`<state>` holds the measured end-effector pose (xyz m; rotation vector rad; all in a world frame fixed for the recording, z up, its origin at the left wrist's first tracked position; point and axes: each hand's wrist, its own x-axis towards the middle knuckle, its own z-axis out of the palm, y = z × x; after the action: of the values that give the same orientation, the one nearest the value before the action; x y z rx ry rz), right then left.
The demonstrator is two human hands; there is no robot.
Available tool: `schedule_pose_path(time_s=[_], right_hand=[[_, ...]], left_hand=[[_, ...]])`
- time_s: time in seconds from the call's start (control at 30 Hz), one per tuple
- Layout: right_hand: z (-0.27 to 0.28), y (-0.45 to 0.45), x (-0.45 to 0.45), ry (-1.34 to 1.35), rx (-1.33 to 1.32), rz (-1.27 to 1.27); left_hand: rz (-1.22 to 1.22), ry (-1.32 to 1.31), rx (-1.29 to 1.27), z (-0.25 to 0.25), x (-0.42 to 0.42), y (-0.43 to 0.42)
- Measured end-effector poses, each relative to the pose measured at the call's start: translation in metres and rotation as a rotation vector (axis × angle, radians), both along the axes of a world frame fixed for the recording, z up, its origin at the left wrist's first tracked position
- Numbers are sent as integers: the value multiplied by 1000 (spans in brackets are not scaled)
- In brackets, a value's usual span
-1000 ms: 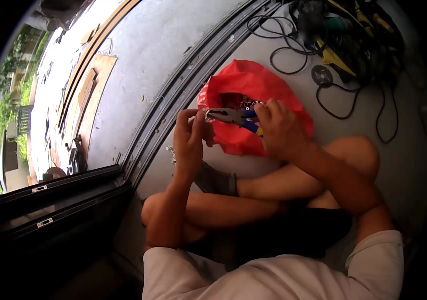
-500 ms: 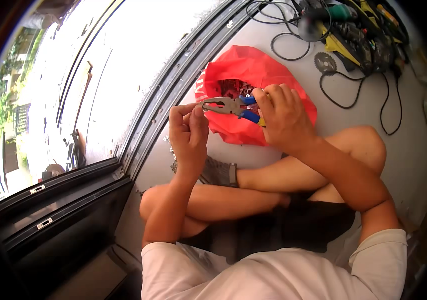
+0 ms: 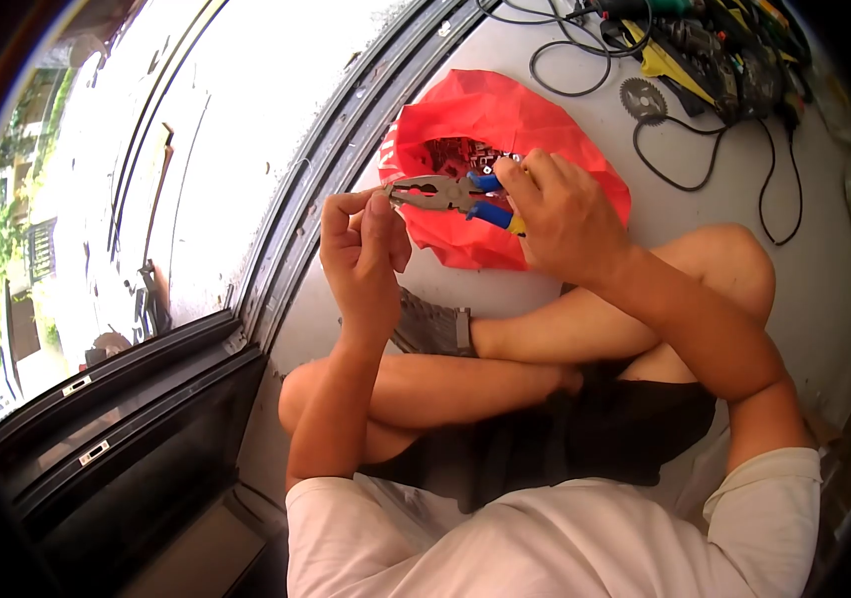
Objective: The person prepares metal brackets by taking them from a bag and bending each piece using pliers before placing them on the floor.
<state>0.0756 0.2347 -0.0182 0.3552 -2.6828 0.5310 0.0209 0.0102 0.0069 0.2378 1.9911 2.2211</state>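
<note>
Clearly, the right hand (image 3: 570,214) grips the pliers (image 3: 456,193) by their handles; leftward, the left hand (image 3: 362,254) pinches at their tips, its hold too small to tell. Beneath both spreads a red bag (image 3: 490,105).

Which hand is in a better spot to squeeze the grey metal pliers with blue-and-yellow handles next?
Probably the right hand: it holds the blue-and-yellow handles of the grey metal pliers. The left hand is up at the jaw tips, away from those handles.
</note>
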Motion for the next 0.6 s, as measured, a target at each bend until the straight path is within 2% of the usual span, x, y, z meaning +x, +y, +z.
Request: schedule_pose_path(time_s=[0.4, 0.6], right_hand=[[-29, -1, -12, -153, -129, 67], [-28, -1, -14, -243, -207, 88]], left_hand=[[50, -182, 17, -3, -18, -5], [-45, -291, 4, -1, -26, -13]])
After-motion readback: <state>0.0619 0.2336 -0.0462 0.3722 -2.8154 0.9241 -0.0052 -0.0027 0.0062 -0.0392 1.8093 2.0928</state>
